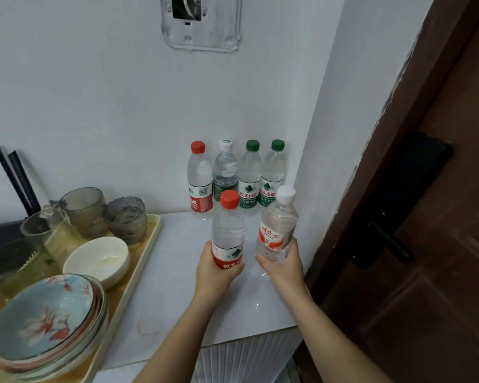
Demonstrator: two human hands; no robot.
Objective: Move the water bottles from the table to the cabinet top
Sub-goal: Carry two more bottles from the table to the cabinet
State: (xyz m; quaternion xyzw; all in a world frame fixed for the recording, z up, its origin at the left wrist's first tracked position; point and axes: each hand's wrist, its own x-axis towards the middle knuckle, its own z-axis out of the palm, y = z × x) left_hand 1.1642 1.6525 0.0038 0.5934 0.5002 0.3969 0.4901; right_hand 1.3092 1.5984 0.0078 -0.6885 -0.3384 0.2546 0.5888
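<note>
Left hand [216,272] grips a red-capped bottle [228,230] and right hand [282,268] a white-capped bottle [277,225], both upright over the white cabinet top [172,286]. A tray [152,236] of dishes [97,261] bounds the bare strip on the left. Four bottles [250,178] line the far wall [122,106], and a door [432,272] closes the right.

Bottle row [249,178] against wall [108,106]; held bottles [228,230] before it; tray [151,241] left.

Two bare arms in view: left forearm [183,335] from the frame edge at 6 o'clock, right forearm [329,327] from 5 o'clock. Slim, smooth, narrowing to the wrists. Beyond them left hand [215,272] and, at 3 o'clock of it, right hand [284,265], both bare. Nails too small to tell.
</note>
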